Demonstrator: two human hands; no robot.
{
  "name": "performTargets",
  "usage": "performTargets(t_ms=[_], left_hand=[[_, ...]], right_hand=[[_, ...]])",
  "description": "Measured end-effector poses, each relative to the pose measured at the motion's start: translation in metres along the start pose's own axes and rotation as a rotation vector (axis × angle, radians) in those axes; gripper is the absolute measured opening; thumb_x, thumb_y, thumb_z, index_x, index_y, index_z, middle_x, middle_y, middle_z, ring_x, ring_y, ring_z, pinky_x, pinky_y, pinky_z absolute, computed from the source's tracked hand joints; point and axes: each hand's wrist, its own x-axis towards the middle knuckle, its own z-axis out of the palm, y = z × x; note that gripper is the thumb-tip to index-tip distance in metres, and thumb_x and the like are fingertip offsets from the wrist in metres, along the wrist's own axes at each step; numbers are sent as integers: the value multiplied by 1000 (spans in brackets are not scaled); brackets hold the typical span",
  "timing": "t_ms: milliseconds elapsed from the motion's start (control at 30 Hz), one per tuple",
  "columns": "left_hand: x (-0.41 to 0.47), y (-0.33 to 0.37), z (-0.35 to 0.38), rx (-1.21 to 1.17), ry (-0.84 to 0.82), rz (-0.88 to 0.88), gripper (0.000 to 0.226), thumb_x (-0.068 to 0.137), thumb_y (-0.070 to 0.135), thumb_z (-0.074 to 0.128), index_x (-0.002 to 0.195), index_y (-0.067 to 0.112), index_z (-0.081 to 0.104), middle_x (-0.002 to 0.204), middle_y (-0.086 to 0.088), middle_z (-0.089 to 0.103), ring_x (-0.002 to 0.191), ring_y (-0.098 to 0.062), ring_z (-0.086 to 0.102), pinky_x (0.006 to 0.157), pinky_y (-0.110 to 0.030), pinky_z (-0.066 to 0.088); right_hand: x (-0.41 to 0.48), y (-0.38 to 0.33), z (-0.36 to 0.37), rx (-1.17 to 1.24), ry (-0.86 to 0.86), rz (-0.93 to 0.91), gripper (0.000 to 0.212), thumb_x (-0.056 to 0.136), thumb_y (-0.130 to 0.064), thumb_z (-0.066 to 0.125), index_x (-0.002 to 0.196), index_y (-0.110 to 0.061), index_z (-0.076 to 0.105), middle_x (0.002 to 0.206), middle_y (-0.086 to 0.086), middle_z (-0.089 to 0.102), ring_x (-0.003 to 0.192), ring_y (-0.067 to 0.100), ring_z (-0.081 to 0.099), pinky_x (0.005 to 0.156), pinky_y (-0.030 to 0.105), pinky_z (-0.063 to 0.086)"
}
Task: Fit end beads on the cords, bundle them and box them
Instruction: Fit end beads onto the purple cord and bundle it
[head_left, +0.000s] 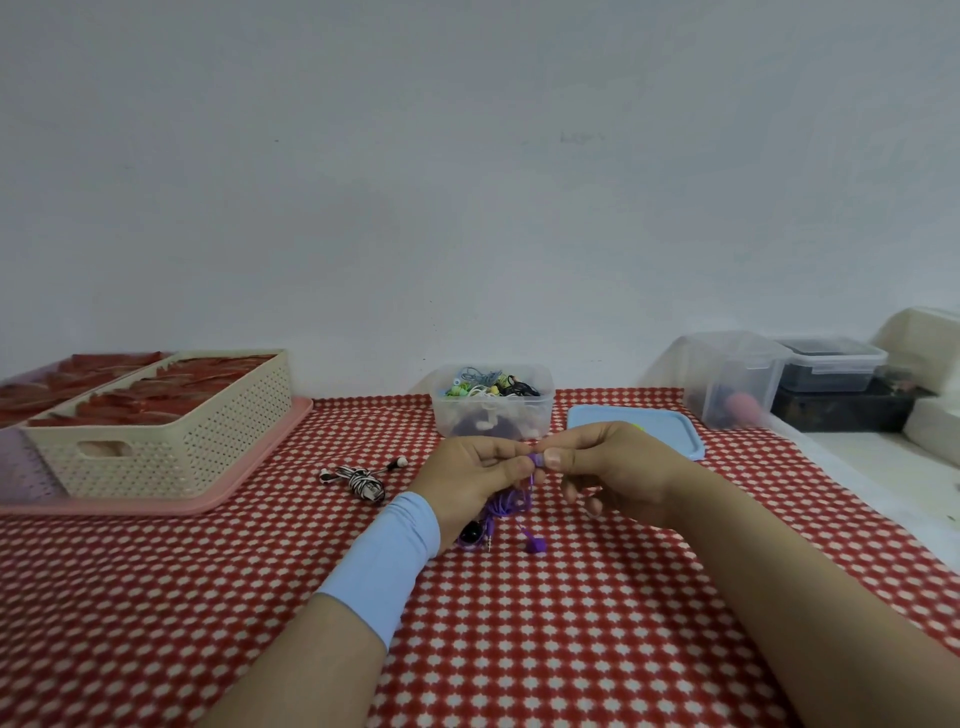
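Squarely mid-table, a purple end bead (535, 460) is pinched between the left hand (470, 475) and right hand (618, 470); the purple cord (511, 505) dangles beneath (partly hidden by the left palm); a striped bundle (361, 480) lies at nine o'clock; the clear tub (493, 418) of cords stands at twelve; a blue lid (667, 418) at one.
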Motion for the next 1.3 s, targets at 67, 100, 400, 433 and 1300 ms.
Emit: performTargets(t_ms=[67,100,400,433,1300], left_hand=[[-1,1,1,-48,-32,-14,15,88,7,67,99,12,75,95,-11,76,93,-21,72,89,-36,56],[-2,1,1,-72,-44,-21,15,89,6,66,100,11,75,94,-11,76,92,-20,72,86,-33,57],[-1,2,4,0,73,16,11,91,13,66,98,16,75,92,-3,77,90,-13,73,83,-26,56],[0,2,4,41,96,31,10,91,14,67,97,17,75,91,-2,78,91,-13,73,85,-26,56],[0,-1,-1,108,113,41,15,90,16,69,104,16,76,93,1,78,93,-12,73,89,-27,57]], right_hand=[[1,1,-1,2,-27,-2,17,75,-22,73,86,-12,81,85,10,73,54,12,56,41,21,37],[1,2,-1,10,-38,-4,15,76,-22,73,85,-12,81,84,9,73,53,11,56,41,20,37],[2,2,3,-13,133,-77,17,79,-22,80,91,-10,81,85,17,73,57,20,58,54,31,43],[2,1,4,-27,155,-91,14,83,-18,79,93,-9,81,86,16,74,57,19,60,52,31,44],[-4,-5,4,-19,57,-49,36,73,-26,75,103,-7,80,93,13,76,57,14,57,44,28,44]])
